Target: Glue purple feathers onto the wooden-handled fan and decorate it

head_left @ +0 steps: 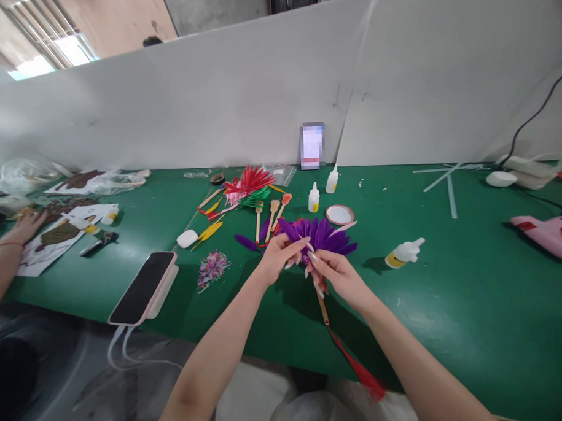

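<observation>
A purple feather fan with a wooden handle is held above the green table, and a red tassel hangs from the handle's end. My left hand is closed at the fan's left side, thumb and fingers pinching near its centre. On the right of the centre, my right hand is closed too, its thumb and forefinger meeting the left fingertips and its other fingers by the handle top. Something small and pale shows between the fingertips, too small to name. Behind the fan lies a round white lid with a red rim.
White glue bottles stand on the green table. Left are a phone, colourful shreds, yellow feathers and a red fan. A pink glue gun lies right. Another person's hand works far left.
</observation>
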Demonstrator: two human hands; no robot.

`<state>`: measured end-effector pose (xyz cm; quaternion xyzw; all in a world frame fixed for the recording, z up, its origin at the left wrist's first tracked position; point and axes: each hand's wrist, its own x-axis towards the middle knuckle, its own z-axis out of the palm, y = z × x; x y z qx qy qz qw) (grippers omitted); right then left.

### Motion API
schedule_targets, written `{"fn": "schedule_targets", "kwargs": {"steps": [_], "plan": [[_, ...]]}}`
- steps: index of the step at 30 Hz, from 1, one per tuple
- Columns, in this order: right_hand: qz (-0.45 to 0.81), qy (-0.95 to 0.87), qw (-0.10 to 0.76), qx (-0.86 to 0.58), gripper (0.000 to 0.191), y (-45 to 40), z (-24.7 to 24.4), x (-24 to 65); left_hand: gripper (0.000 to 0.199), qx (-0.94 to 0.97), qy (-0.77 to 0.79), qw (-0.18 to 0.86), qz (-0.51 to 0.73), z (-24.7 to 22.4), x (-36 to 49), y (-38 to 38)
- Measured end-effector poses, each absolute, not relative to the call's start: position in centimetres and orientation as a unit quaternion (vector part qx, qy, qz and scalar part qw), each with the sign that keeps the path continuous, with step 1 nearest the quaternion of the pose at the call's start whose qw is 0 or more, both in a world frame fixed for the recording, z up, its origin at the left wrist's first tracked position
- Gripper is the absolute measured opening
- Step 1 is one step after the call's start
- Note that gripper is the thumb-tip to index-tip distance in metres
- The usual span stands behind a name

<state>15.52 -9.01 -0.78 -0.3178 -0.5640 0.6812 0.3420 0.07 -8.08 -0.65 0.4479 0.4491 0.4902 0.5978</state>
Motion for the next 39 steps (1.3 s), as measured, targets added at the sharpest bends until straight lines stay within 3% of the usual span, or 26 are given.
{"fn": "schedule_targets", "kwargs": {"steps": [12, 19, 25, 30, 39], "plan": [[0.648, -0.570, 0.378, -0.334, 0.035, -9.50, -1.13, 15.12, 0.025, 0.437, 0.380, 0.654, 0.486, -0.88, 0.50, -8.46], [0.664, -0.543, 0.406, -0.315, 0.035, -9.28, -0.94, 15.12, 0.027, 0.428, 0.399, 0.622, 0.520, -0.91, 0.54, -8.22], [0.616, -0.605, 0.371, -0.342, 0.041, -9.11, -0.70, 15.42, 0.038, 0.473, 0.444, 0.566, 0.509, -0.20, 0.21, -8.33], [0.581, -0.632, 0.352, -0.372, 0.034, -9.12, -1.04, 15.32, 0.033, 0.504, 0.468, 0.542, 0.482, -0.26, 0.12, -8.28], [0.516, -0.736, 0.280, -0.338, 0.036, -9.44, -0.82, 15.52, 0.032, 0.532, 0.421, 0.603, 0.420, -0.56, 0.14, -8.45]]}}
